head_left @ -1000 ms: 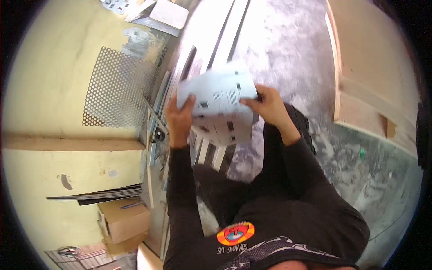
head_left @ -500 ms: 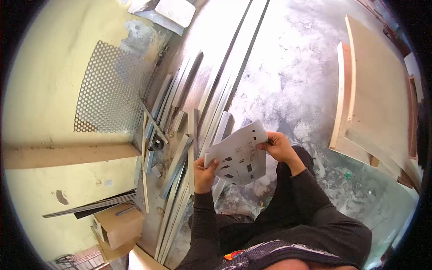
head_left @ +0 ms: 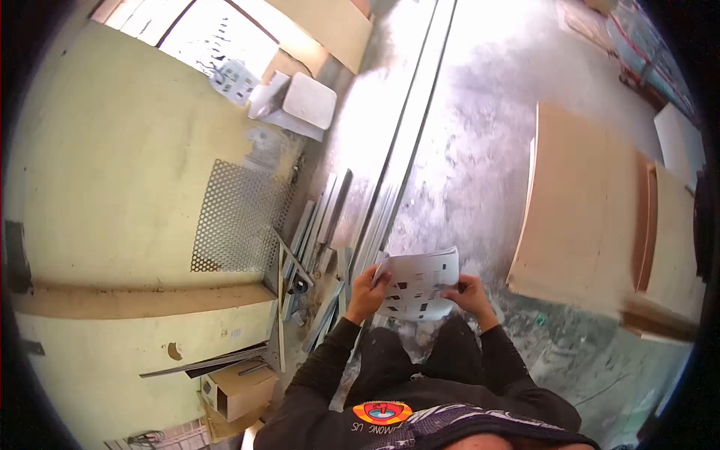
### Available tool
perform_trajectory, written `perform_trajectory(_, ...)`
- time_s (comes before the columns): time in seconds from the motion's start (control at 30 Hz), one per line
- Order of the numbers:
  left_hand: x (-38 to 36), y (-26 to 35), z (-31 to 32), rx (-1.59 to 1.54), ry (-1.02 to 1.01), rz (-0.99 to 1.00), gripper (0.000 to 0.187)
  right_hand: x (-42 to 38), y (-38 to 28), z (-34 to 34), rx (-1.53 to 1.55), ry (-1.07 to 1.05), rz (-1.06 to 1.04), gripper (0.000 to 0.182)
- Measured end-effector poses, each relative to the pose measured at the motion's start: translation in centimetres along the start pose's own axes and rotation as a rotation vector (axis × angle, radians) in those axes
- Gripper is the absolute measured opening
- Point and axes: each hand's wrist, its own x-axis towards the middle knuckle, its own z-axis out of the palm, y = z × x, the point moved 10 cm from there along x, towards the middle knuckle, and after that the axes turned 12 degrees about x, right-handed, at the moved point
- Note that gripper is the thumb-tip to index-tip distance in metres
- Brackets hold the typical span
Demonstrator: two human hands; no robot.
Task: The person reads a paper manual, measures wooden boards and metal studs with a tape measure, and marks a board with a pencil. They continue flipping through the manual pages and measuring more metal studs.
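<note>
A white paper booklet (head_left: 417,286) with small dark printed pictures is held over my lap, its pages slightly bent. My left hand (head_left: 367,294) grips its left edge, thumb on top. At the right edge my right hand (head_left: 470,293) pinches the sheets between thumb and fingers. Just left of my left hand, metal profiles (head_left: 327,308) lie on the floor.
Long metal rails (head_left: 414,127) run away along the floor. Wooden panels (head_left: 577,210) are at the right. A perforated sheet (head_left: 238,217) leans on the left wall, with a cardboard box (head_left: 244,390) below and a white stool (head_left: 310,101) farther off.
The view has tilted up and shifted, showing more of the far floor and wall. The booklet now appears lower and more level, still between both hands.
</note>
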Motion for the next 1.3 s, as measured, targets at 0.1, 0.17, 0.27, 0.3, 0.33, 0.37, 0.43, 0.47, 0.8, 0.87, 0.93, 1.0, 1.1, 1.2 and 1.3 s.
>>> perform_trajectory(0.1, 2.8, 4.8, -0.5, -0.106, -0.032, -0.038, 0.025, 1.7, -7.2, -0.3, -0.163, -0.069, -0.090, 0.024)
perform_trajectory(0.17, 4.7, 6.6, 0.8, -0.434, -0.157, -0.168, 0.026, 2.9, -13.0, 1.1, -0.165, -0.092, -0.121, 0.021)
perform_trajectory(0.27, 9.1, 8.6, 0.1, -0.554, -0.176, -0.216, 0.026, 7.1, -18.4, 0.6, -0.201, 0.007, -0.135, 0.015)
perform_trajectory(0.3, 10.7, 9.0, 0.1, -0.625, -0.199, -0.238, 0.026, 8.7, -19.6, 0.9, -0.214, 0.000, -0.141, 0.015)
perform_trajectory(0.33, 12.3, 9.5, -0.6, -0.632, -0.204, -0.227, 0.026, 10.3, -20.3, 0.7, -0.177, 0.038, -0.109, 0.016)
perform_trajectory(0.37, 13.8, 11.1, -1.5, -0.610, -0.242, -0.102, 0.027, 12.1, -21.0, 0.3, -0.138, 0.075, -0.077, 0.017)
perform_trajectory(0.43, 18.1, 12.5, -2.4, -0.593, -0.282, 0.034, 0.029, 17.1, -23.1, 0.3, -0.154, 0.101, -0.092, 0.018)
perform_trajectory(0.47, 21.3, 11.6, -2.6, -0.603, -0.291, -0.021, 0.031, 20.5, -24.1, 0.5, -0.161, 0.124, -0.098, 0.020)
perform_trajectory(0.8, 52.1, 17.6, -11.3, -0.634, -0.246, 0.015, 0.042, 48.3, -40.6, 6.2, -0.116, 0.127, -0.200, 0.027)
perform_trajectory(0.87, 56.4, 20.6, -12.5, -0.623, -0.266, 0.061, 0.038, 51.6, -45.7, 8.0, -0.096, 0.094, -0.333, 0.026)
perform_trajectory(0.93, 60.9, 22.6, -12.9, -0.630, -0.307, 0.097, 0.040, 55.6, -48.4, 7.9, -0.081, 0.147, -0.340, 0.024)
perform_trajectory(1.0, 65.6, 24.3, -13.2, -0.667, -0.385, 0.122, 0.045, 60.3, -50.4, 7.1, -0.068, 0.194, -0.348, 0.023)
perform_trajectory(1.1, 73.7, 24.7, -11.8, -0.777, -0.447, 0.038, 0.047, 68.0, -52.9, 4.4, -0.094, 0.229, -0.411, 0.021)
perform_trajectory(1.2, 84.9, 24.1, -12.2, -0.581, -0.351, 0.020, 0.040, 78.8, -56.3, 3.6, -0.249, 0.159, -0.357, 0.022)
perform_trajectory(1.3, 95.4, 25.8, -15.9, -0.412, -0.159, 0.135, 0.029, 90.7, -58.9, 4.5, -0.209, 0.052, -0.343, 0.022)
